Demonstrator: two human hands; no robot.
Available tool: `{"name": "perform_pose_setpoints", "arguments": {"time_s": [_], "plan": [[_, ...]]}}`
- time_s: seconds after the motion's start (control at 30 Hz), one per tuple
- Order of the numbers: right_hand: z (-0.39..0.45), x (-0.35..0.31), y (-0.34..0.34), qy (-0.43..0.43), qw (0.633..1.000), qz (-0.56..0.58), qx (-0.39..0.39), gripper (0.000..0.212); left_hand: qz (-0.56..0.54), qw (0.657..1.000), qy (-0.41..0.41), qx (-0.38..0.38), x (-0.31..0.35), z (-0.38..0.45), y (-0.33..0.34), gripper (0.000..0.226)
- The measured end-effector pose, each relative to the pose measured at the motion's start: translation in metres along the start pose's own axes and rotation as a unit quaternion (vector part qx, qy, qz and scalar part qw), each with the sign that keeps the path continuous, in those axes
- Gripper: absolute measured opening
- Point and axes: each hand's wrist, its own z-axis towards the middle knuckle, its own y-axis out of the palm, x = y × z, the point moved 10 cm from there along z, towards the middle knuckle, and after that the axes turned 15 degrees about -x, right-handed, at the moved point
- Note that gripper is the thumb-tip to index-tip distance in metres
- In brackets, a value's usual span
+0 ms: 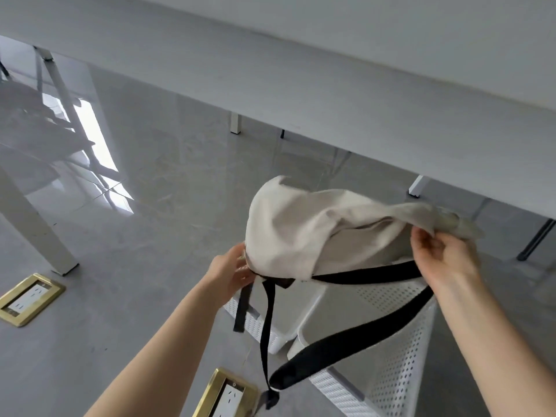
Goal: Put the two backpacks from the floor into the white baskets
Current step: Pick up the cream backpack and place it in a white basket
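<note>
- Two bare hands hold a beige canvas backpack [304, 233] in the air above a pair of white perforated baskets [400, 350] standing on a glossy grey tiled floor [144, 182].
- Gripping the bag's lower left edge, the left hand [233, 270] has its fingers curled around the fabric where the black straps are gathered.
- Pinching the other end, the right hand [442, 254] has its fingers closed on a fold of cloth at the bag's right-hand side, which is blurred.
- Limp and crumpled, the backpack hangs stretched between the two hands and touches neither basket.
- One padded black shoulder strap [355, 341] loops down from under the right hand, crosses in front of the nearer basket and ends in a dangling tail low in the view.
- Thinner black webbing [267, 329] and a short strap end [243, 308] hang below the left hand, in front of the farther basket [255, 323].
- Both baskets sit side by side, just beside each other, directly under the bag; the nearer one's open interior shows pale and bare where visible.
- Long and white, a table [331, 79] runs across the upper part of the view, its white legs [235, 123] standing on the floor behind the baskets.
- Two brass-framed floor sockets [28, 299] lie flush in the tiles, one at far left and another [225, 394] near the left forearm.
- Bright window light is mirrored on the floor at left.
</note>
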Motion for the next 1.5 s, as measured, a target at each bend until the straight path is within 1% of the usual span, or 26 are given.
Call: {"name": "perform_pose_setpoints", "arguments": {"time_s": [0.03, 0.07, 0.1, 0.17, 0.23, 0.37, 0.5, 0.57, 0.63, 0.67, 0.7, 0.77, 0.8, 0.83, 0.87, 0.93, 0.97, 1.0, 1.03, 1.13, 1.2, 1.3, 1.33, 1.4, 1.43, 1.5], "plan": [[0.000, 0.006, -0.002, 0.006, 1.000, -0.027, -0.006, 0.048, 0.107, 0.992, -0.003, 0.071, -0.006, -0.002, -0.022, 0.026], [-0.001, 0.014, -0.003, 0.011, 0.998, -0.061, -0.016, 0.052, 0.258, 0.958, 0.002, 0.123, -0.005, -0.007, -0.037, 0.029], [-0.004, 0.022, -0.002, 0.015, 0.995, -0.097, -0.029, 0.053, 0.414, 0.901, 0.001, 0.126, -0.009, -0.007, -0.039, 0.035], [-0.010, 0.035, 0.001, 0.012, 0.987, -0.147, -0.059, 0.052, 0.630, 0.775, -0.033, 0.034, -0.039, 0.000, -0.028, 0.049], [-0.013, 0.042, 0.006, 0.008, 0.984, -0.157, -0.078, 0.053, 0.706, 0.705, -0.066, -0.030, -0.067, -0.002, -0.023, 0.058], [-0.015, 0.037, 0.013, -0.001, 0.981, -0.178, -0.079, 0.053, 0.784, 0.620, -0.019, -0.005, -0.066, -0.015, -0.016, 0.060], [-0.022, 0.038, 0.032, -0.007, 0.971, -0.216, -0.103, 0.045, 0.810, 0.585, -0.015, -0.044, -0.078, -0.041, -0.001, 0.057], [-0.025, 0.046, 0.040, 0.002, 0.965, -0.237, -0.112, 0.044, 0.791, 0.610, -0.012, -0.045, -0.071, -0.050, 0.004, 0.040], [-0.027, 0.054, 0.047, 0.014, 0.958, -0.258, -0.126, 0.046, 0.709, 0.704, 0.036, 0.028, -0.040, -0.057, 0.001, 0.023], [-0.027, 0.058, 0.052, 0.020, 0.954, -0.266, -0.135, 0.047, 0.658, 0.745, 0.070, 0.085, -0.021, -0.060, -0.004, 0.024], [-0.028, 0.061, 0.056, 0.025, 0.952, -0.270, -0.143, 0.047, 0.631, 0.759, 0.104, 0.126, -0.005, -0.063, -0.005, 0.033], [-0.029, 0.067, 0.063, 0.034, 0.949, -0.274, -0.150, 0.047, 0.643, 0.747, 0.121, 0.120, 0.009, -0.053, 0.003, 0.072], [-0.030, 0.069, 0.066, 0.039, 0.949, -0.274, -0.151, 0.048, 0.662, 0.738, 0.092, 0.091, 0.004, -0.042, 0.005, 0.090], [-0.030, 0.071, 0.069, 0.043, 0.950, -0.270, -0.151, 0.049, 0.674, 0.734, 0.057, 0.061, -0.001, -0.033, 0.008, 0.095], [-0.031, 0.072, 0.072, 0.045, 0.952, -0.262, -0.152, 0.049, 0.679, 0.733, 0.038, 0.029, -0.007, -0.022, 0.011, 0.085], [-0.032, 0.073, 0.080, 0.048, 0.957, -0.238, -0.160, 0.050, 0.671, 0.740, 0.041, 0.023, -0.003, -0.020, 0.020, 0.018], [-0.033, 0.073, 0.084, 0.049, 0.959, -0.225, -0.165, 0.050, 0.659, 0.750, 0.055, 0.040, 0.003, -0.020, 0.022, 0.016], [-0.032, 0.073, 0.089, 0.048, 0.961, -0.213, -0.168, 0.050, 0.656, 0.748, 0.079, 0.057, 0.011, -0.021, 0.025, 0.034], [-0.031, 0.071, 0.095, 0.045, 0.963, -0.201, -0.172, 0.049, 0.639, 0.759, 0.101, 0.079, 0.020, -0.025, 0.026, 0.041], [-0.027, 0.069, 0.117, 0.034, 0.966, -0.176, -0.189, 0.049, 0.537, 0.811, 0.185, 0.144, 0.041, -0.038, 0.020, 0.041], [-0.028, 0.074, 0.131, 0.029, 0.958, -0.192, -0.212, 0.049, 0.462, 0.848, 0.197, 0.169, 0.033, -0.041, 0.008, 0.038], [-0.036, 0.101, 0.128, 0.036, 0.923, -0.300, -0.237, 0.045, 0.506, 0.844, 0.130, 0.121, -0.017, -0.027, -0.001, 0.025], [-0.040, 0.115, 0.120, 0.044, 0.905, -0.346, -0.242, 0.042, 0.556, 0.824, 0.072, 0.083, -0.043, -0.020, -0.003, 0.017], [-0.047, 0.145, 0.097, 0.075, 0.868, -0.425, -0.247, 0.038, 0.639, 0.769, -0.025, -0.002, -0.084, -0.010, -0.001, 0.033], [-0.051, 0.157, 0.087, 0.094, 0.852, -0.450, -0.249, 0.036, 0.638, 0.769, -0.042, -0.021, -0.092, -0.009, 0.001, 0.048], [-0.057, 0.173, 0.073, 0.119, 0.837, -0.475, -0.245, 0.034, 0.547, 0.836, -0.026, -0.021, -0.087, -0.009, 0.004, 0.076]]}}
